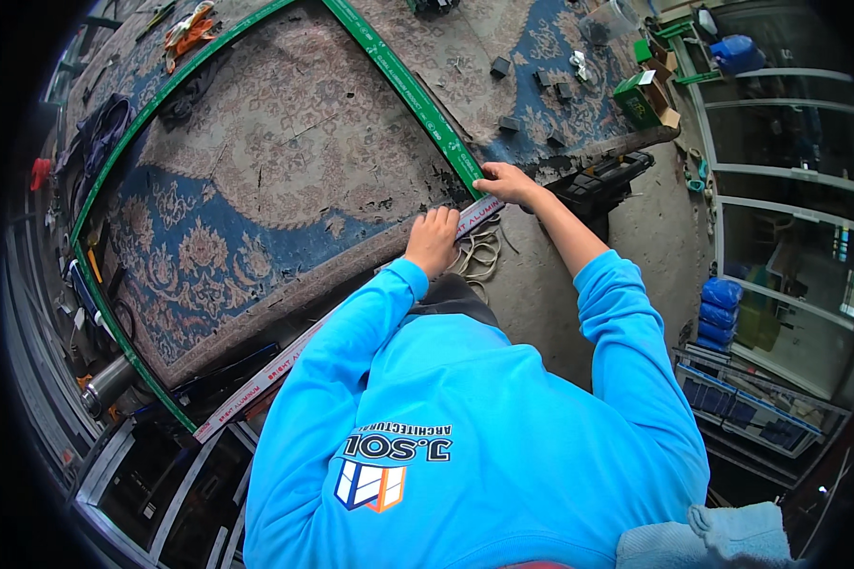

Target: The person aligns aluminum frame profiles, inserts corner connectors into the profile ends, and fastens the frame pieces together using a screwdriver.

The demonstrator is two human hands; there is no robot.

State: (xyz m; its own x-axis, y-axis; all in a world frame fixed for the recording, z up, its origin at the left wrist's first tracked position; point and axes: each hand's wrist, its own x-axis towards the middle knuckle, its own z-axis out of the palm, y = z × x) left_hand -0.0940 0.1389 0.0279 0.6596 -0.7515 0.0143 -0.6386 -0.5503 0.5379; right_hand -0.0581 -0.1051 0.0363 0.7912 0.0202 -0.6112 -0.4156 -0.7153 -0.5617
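Observation:
A large frame of long bars lies on the carpet-covered table in front of me. Its far and side bars carry a green film [403, 85], and the near bar, a white-filmed aluminium profile [261, 381], runs along the table's near edge. My left hand [432, 240] is closed over this white bar close to its right end. At the right corner, where the green bar meets the white one, my right hand [508, 182] pinches the joint with thumb and fingers. My left sleeve and body hide the middle of the white bar.
Patterned carpet [294, 142] covers the table. On it lie orange-and-white gloves [190, 36], several small dark blocks [510, 124] and an opened green box [645, 100]. A black case [603, 180] and loose cord [479, 256] are beside the near edge. Blue rolls [719, 308] stand at right.

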